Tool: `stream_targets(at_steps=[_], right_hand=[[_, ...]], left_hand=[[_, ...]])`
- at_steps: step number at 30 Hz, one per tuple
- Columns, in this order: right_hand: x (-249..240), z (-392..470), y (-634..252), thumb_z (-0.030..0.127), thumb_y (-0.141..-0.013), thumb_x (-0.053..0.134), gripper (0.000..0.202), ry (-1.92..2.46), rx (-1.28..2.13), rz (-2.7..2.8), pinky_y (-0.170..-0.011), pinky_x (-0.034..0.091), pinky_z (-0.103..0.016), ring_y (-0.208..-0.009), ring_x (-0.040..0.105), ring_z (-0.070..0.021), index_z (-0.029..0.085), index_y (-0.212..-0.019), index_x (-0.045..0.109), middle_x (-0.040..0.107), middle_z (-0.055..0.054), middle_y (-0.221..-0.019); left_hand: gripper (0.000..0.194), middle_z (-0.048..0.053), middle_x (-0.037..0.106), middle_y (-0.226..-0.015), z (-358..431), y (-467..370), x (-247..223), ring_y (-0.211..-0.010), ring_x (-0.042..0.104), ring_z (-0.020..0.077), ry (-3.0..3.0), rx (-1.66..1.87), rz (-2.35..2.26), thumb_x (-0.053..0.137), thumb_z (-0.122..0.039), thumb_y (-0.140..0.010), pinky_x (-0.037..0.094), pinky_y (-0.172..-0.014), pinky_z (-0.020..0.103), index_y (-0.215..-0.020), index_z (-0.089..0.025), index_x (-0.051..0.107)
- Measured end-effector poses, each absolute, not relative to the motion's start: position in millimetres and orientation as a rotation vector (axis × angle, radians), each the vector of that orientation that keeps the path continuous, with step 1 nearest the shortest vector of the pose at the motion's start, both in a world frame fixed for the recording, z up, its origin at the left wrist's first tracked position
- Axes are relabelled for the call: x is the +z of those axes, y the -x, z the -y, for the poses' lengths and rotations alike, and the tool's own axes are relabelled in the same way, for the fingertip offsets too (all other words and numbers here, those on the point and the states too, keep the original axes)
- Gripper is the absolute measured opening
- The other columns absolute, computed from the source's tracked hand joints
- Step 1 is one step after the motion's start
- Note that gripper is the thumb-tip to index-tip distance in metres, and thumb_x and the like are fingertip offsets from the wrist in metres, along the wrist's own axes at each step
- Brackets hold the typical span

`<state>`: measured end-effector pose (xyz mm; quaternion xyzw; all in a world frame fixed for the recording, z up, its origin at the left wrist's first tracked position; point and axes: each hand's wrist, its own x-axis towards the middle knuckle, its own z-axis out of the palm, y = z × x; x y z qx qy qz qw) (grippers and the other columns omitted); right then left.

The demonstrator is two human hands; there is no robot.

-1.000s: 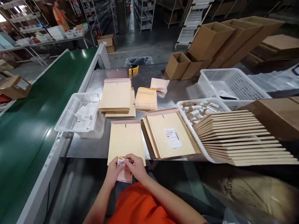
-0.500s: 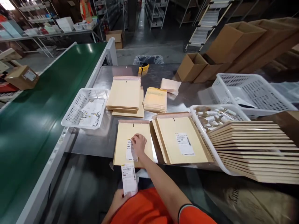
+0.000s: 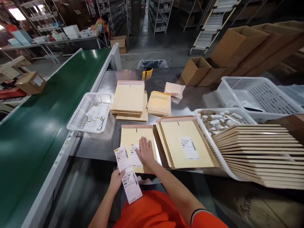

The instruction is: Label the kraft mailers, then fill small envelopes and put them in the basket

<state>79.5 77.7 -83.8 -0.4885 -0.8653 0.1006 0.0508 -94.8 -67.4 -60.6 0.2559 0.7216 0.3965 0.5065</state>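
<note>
The right hand (image 3: 146, 154) rests flat, fingers extended, on the envelope (image 3: 126, 135), by its label (image 3: 136, 161). The envelope lies at the near edge of the table (image 3: 102, 147). The left hand (image 3: 116, 179) pinches the label strip (image 3: 131, 186) at its side. This strip seems light and easily creased; its margin is the safer hold. The envelope, probably light and softly padded, suits a grip by both side edges.

The bare left hand (image 3: 117, 180) is closed in a pinch, thumb pointing inward, its forearm (image 3: 102, 205) angling up from the bottom edge. The bare right hand (image 3: 146, 154) lies flat, palm down, fingers extended and thumb spread; its forearm (image 3: 174, 186) slants back to an orange sleeve with black-and-white trim (image 3: 207, 219).
</note>
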Motion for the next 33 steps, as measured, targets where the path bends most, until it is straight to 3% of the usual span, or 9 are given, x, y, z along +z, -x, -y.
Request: stream_targets(at_steps=[3,6,11,14,19,24,26,30,33], right_hand=[[-86.5,-48.2,-88.5,0.047,-0.088,0.054,0.079,0.996,0.353,2.878,-0.12,0.014,-0.061,-0.149,0.019,-0.0382,0.001,-0.15,0.036,0.029,-0.024,-0.157],[-88.9,-17.9,-92.9,0.04,-0.086,0.059,0.077,0.783,0.462,2.927,-0.119,0.02,-0.063,-0.148,0.021,-0.0387,0.003,-0.15,0.037,0.029,-0.024,-0.157],[-57.1,-33.4,-100.1,0.023,-0.092,0.056,0.039,0.774,0.896,2.729,-0.108,0.046,-0.04,-0.128,0.056,-0.026,0.014,-0.129,0.063,0.062,-0.015,-0.135],[-12.5,-58.4,-128.2,0.022,-0.098,0.045,0.036,0.808,0.93,2.373,-0.096,0.055,-0.032,-0.112,0.067,-0.0203,0.021,-0.129,0.064,0.07,-0.007,-0.123],[45.4,-87.4,-225.6,0.02,-0.1,0.041,0.043,0.895,0.354,1.969,-0.1,0.054,-0.036,-0.122,0.062,-0.0217,0.023,-0.141,0.054,0.064,-0.008,-0.133],[-2.9,-93.3,-339.2,0.012,-0.097,0.035,0.044,1.008,0.042,2.375,-0.1,0.052,-0.04,-0.124,0.06,-0.0209,0.025,-0.125,0.066,0.068,-0.008,-0.127],[-35.0,-88.7,-367.7,0.014,-0.095,0.035,0.044,1.123,0.064,2.521,-0.097,0.053,-0.043,-0.122,0.061,-0.0225,0.025,-0.121,0.069,0.068,-0.009,-0.127],[-57.5,-74.9,-350.3,0.039,-0.092,0.051,0.037,1.344,0.175,2.367,-0.104,0.044,-0.057,-0.128,0.053,-0.0343,0.021,-0.12,0.069,0.062,-0.016,-0.133],[-30.1,-62.2,-273.8,0.041,-0.094,0.049,0.041,1.27,0.582,2.055,-0.103,0.047,-0.048,-0.124,0.056,-0.0286,0.022,-0.127,0.062,0.06,-0.016,-0.134]], left_hand=[[0.072,0.016,0.078,-0.085,68.8,90.5,-55.4,-0.085,0.071,0.0356,-0.62,0.979,-1.703,0.072,-0.076,-0.053,0.055,-0.08,0.047,-0.083,-0.01,0.078],[0.073,0.015,0.079,-0.087,73.5,91.9,-41.1,-0.089,0.071,0.0356,-0.607,1.0,-1.654,0.075,-0.075,-0.052,0.055,-0.084,0.047,-0.087,-0.01,0.078],[0.058,0.011,0.079,-0.084,94.3,105.9,-15.0,-0.084,0.072,0.0313,-0.517,1.02,-1.548,0.079,-0.062,-0.061,0.054,-0.086,0.043,-0.09,-0.012,0.079],[0.057,0.011,0.077,-0.079,91.3,101.9,-18.0,-0.078,0.071,0.0302,-0.506,0.957,-1.55,0.08,-0.062,-0.058,0.055,-0.08,0.043,-0.085,-0.012,0.077],[0.059,0.013,0.072,-0.07,70.2,83.7,-46.6,-0.074,0.068,0.0324,-0.613,0.831,-1.634,0.084,-0.064,-0.043,0.054,-0.075,0.045,-0.069,-0.013,0.073],[0.067,0.015,0.074,-0.077,66.3,88.4,-53.8,-0.076,0.068,0.0343,-0.685,0.805,-1.662,0.076,-0.074,-0.047,0.054,-0.077,0.048,-0.074,-0.013,0.074],[0.068,0.015,0.075,-0.082,65.8,88.3,-46.8,-0.08,0.069,0.0354,-0.757,0.803,-1.679,0.075,-0.074,-0.049,0.053,-0.079,0.047,-0.078,-0.013,0.075],[0.062,0.016,0.076,-0.091,60.2,70.7,-17.5,-0.089,0.069,0.0348,-0.991,0.717,-1.611,0.067,-0.071,-0.066,0.053,-0.082,0.043,-0.087,-0.014,0.077],[0.054,0.015,0.076,-0.104,52.1,49.3,9.5,-0.1,0.067,0.0327,-1.205,0.652,-1.452,0.057,-0.062,-0.081,0.051,-0.091,0.042,-0.098,-0.015,0.078]])
